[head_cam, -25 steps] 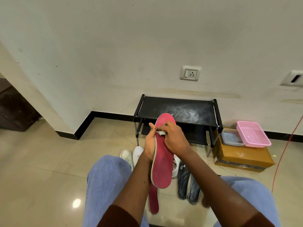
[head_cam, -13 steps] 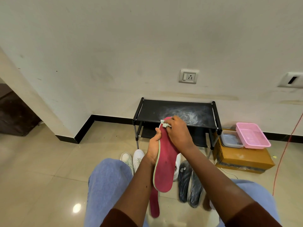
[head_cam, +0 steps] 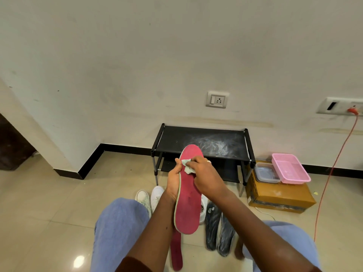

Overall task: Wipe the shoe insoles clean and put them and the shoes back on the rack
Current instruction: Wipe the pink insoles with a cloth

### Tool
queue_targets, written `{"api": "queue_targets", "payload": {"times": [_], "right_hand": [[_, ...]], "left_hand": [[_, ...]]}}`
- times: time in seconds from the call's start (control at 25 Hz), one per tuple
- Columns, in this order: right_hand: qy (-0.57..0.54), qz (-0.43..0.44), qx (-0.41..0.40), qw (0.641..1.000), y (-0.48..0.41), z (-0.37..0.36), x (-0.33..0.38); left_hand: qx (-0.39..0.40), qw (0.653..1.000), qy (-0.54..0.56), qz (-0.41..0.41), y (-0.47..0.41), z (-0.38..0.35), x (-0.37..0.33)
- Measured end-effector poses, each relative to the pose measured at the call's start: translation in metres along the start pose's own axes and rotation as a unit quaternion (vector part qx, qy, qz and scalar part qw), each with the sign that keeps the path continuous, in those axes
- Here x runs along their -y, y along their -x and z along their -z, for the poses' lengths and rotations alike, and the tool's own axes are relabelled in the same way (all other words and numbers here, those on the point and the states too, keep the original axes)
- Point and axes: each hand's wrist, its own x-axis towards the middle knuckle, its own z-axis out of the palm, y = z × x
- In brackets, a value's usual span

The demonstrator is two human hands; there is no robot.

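Left hand (head_cam: 173, 183) grips red insole (head_cam: 187, 195) at 9 o'clock edge; right hand (head_cam: 204, 176) pinches cloth (head_cam: 186, 166) on it. Insole likely light, floppy; support mid-length.

A cardboard box (head_cam: 280, 200) sits on the beige tiled floor (head_cam: 49, 203) against the white wall (head_cam: 137, 55). On its top lie a clear plastic container (head_cam: 266, 172) and, just to its right, a pink plastic basket (head_cam: 290, 168) (the two touch, or very nearly). Above, the wall carries a switched socket (head_cam: 217, 99). Further right, a second wall plate (head_cam: 341, 105) holds an orange plug (head_cam: 353, 110), whose orange cable (head_cam: 322, 201) trails down to the floor. Black skirting (head_cam: 125, 147) lines the wall's foot.
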Motion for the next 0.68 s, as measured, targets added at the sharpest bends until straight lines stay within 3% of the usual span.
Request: {"api": "queue_targets", "payload": {"times": [0.12,0.24,0.48,0.68], "right_hand": [[0.013,0.004,0.034,0.999,0.005,0.005,0.000],[0.013,-0.009,0.019,1.000,0.004,0.007,-0.002],[0.047,-0.022,-0.101,0.994,-0.016,0.008,-0.016],[0.085,-0.026,-0.156,0.984,-0.037,0.013,-0.013]], "left_hand": [[0.009,1.000,0.001,-0.003,-0.001,0.001,-0.002],[0.021,1.000,-0.011,0.004,0.002,-0.002,-0.002],[0.025,0.999,0.012,0.028,0.004,-0.011,0.001],[0.014,1.000,-0.014,0.022,0.006,-0.009,-0.005]]}}
